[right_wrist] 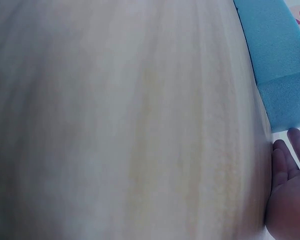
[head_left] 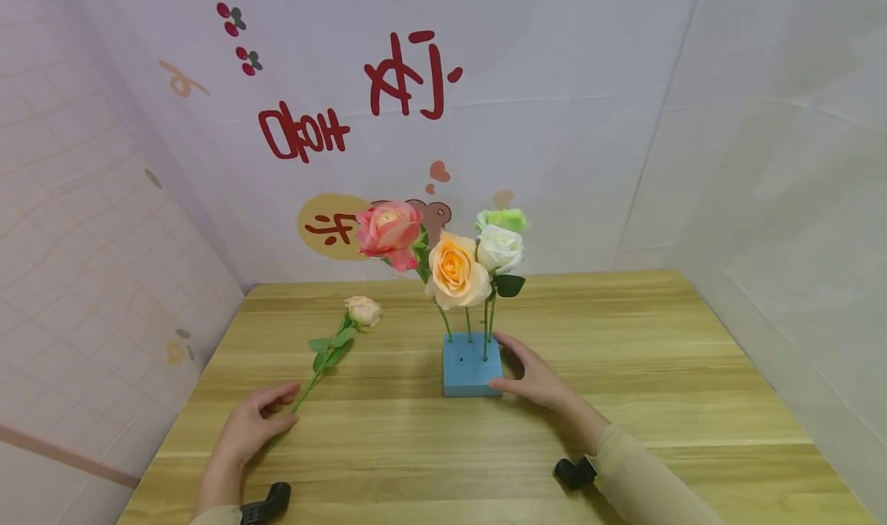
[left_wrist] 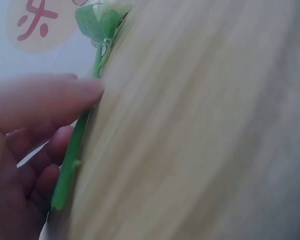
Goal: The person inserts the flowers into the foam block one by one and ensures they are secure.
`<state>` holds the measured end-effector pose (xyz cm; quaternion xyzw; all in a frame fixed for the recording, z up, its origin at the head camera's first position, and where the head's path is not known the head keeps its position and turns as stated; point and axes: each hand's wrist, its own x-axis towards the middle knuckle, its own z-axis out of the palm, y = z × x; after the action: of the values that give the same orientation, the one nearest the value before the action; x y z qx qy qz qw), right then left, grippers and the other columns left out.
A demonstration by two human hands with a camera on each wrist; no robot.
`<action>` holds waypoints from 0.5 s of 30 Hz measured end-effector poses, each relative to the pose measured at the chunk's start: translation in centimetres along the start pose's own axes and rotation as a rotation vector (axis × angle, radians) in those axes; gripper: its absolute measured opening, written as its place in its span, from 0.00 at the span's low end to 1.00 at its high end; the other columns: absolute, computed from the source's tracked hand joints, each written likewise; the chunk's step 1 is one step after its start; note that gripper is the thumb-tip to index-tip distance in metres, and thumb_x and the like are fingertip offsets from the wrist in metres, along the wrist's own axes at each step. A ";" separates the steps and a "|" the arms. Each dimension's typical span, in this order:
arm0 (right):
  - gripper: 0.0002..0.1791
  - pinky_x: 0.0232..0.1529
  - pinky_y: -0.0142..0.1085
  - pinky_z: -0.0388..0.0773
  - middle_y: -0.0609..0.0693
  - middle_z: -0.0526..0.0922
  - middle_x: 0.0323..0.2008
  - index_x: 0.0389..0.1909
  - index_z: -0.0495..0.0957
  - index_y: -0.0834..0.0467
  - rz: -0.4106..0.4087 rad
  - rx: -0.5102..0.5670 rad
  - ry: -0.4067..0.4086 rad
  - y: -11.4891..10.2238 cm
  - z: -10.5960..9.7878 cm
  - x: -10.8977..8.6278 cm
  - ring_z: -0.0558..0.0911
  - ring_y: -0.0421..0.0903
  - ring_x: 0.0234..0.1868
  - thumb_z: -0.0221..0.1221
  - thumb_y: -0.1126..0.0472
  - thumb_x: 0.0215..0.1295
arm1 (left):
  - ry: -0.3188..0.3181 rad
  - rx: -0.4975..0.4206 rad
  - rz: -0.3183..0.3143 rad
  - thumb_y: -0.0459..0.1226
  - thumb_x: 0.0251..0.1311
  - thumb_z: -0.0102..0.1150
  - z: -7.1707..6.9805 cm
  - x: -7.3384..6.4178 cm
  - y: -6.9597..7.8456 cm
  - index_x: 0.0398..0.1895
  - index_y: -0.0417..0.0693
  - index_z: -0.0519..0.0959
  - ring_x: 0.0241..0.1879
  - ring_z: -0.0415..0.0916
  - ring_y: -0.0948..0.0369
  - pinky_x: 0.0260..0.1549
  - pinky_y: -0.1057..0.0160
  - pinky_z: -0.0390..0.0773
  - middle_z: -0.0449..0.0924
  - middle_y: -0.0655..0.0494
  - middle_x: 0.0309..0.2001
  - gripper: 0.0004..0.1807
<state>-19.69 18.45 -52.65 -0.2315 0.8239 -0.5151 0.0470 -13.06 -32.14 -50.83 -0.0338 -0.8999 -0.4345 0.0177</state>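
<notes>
My left hand (head_left: 255,423) is beside the lower stem of a pale pink artificial rose (head_left: 363,311) lying on the table. Its thumb reaches the green stem (left_wrist: 72,160) while a gap shows between thumb and forefinger. My right hand (head_left: 537,379) holds the right side of a blue foam block (head_left: 473,382), thumb at the front corner and forefinger at the back. Several artificial roses stand upright in the block: a coral pink rose (head_left: 389,232), a peach rose (head_left: 453,269), a white rose (head_left: 500,249) and a green-tinted one (head_left: 509,219) partly hidden behind it.
A wood-grain table (head_left: 388,463) carries everything. Pale printed cloth walls (head_left: 554,125) rise at its back and sides. Black wrist mounts (head_left: 574,473) are worn at both sleeves, low over the tabletop. A small hole (head_left: 461,359) shows in the block's top.
</notes>
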 end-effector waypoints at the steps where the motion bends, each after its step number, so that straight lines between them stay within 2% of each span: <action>1: 0.49 0.70 0.58 0.53 0.59 0.62 0.72 0.75 0.57 0.60 0.002 -0.004 0.000 0.0 0.0 0.0 0.60 0.58 0.72 0.72 0.55 0.57 | 0.007 0.005 -0.004 0.30 0.50 0.75 0.0 0.0 0.1 0.58 0.38 0.80 0.43 0.75 0.64 0.43 0.70 0.74 0.81 0.49 0.47 0.28; 8: 0.49 0.70 0.56 0.53 0.59 0.61 0.73 0.75 0.56 0.60 0.012 -0.006 -0.003 0.0 0.1 0.0 0.59 0.58 0.73 0.72 0.56 0.57 | 0.033 -0.021 -0.067 0.25 0.51 0.71 0.2 0.2 0.2 0.56 0.36 0.81 0.38 0.77 0.65 0.39 0.71 0.76 0.83 0.48 0.43 0.25; 15: 0.48 0.70 0.59 0.53 0.61 0.61 0.73 0.75 0.57 0.61 0.001 -0.004 0.006 0.1 0.2 0.0 0.59 0.60 0.72 0.71 0.56 0.58 | 0.038 0.046 -0.127 0.28 0.53 0.71 -0.1 0.2 0.5 0.56 0.38 0.81 0.35 0.78 0.66 0.37 0.71 0.76 0.84 0.50 0.42 0.24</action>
<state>-19.64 18.36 -52.79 -0.2296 0.8251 -0.5143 0.0445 -13.23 -31.88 -50.40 0.0319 -0.9095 -0.4144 0.0079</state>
